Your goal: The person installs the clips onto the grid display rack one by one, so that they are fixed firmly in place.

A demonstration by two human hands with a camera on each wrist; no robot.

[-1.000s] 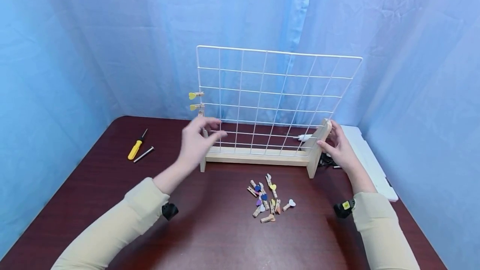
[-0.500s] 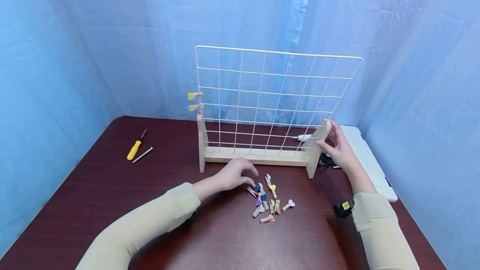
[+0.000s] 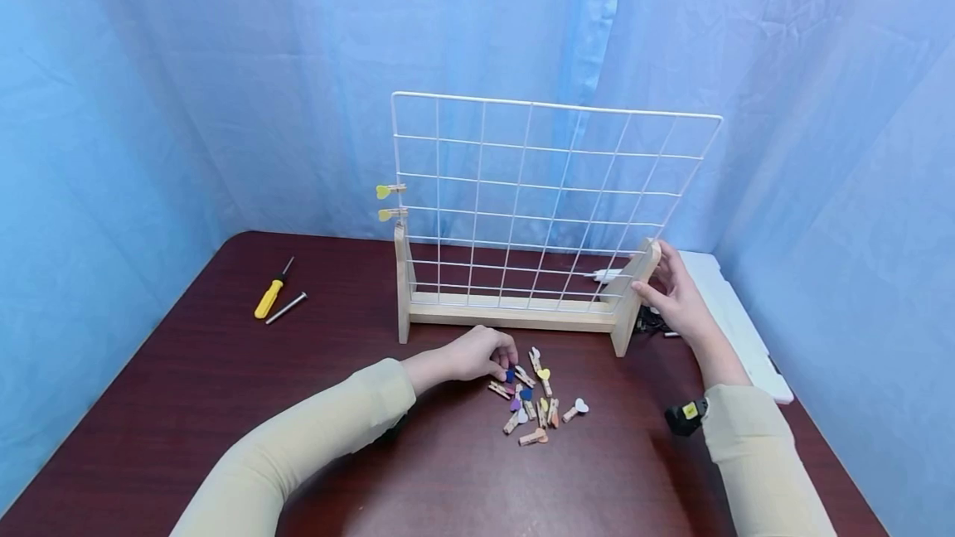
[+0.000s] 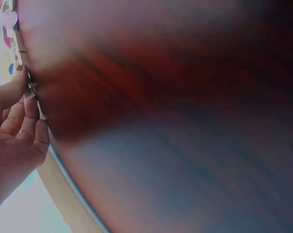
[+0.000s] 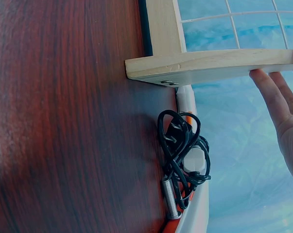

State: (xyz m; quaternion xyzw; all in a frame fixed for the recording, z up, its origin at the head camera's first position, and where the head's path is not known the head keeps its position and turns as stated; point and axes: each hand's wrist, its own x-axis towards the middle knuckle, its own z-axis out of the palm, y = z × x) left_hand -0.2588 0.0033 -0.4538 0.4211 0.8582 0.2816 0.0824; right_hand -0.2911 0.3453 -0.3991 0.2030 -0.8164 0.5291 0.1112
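My left hand [image 3: 477, 353] reaches down to a small pile of mini wooden clothespins [image 3: 540, 411] with coloured hearts. Its thumb and fingertips pinch a clothespin with a dark blue heart [image 3: 510, 375], mostly hidden by the fingers. In the left wrist view, the thumb and fingers of that hand [image 4: 17, 131] meet at the pile's edge. A white wire grid [image 3: 537, 181] stands tilted back in a wooden stand [image 3: 515, 317]. My right hand [image 3: 681, 297] grips the stand's right upright [image 3: 630, 305], thumb in front and fingers behind, also visible in the right wrist view.
Two clothespins with yellow hearts [image 3: 384, 191] are clipped to the grid's left edge. A yellow screwdriver [image 3: 270, 297] and a long bolt [image 3: 287, 308] lie at left. Behind the right upright are a black cable [image 5: 178, 155], another bolt [image 5: 170, 199] and a white board [image 3: 734, 321].
My left hand has moved from the grid's left side down and right to the pile, where its fingers have closed on a clothespin and nudged neighbouring ones. The right hand stays at the upright.
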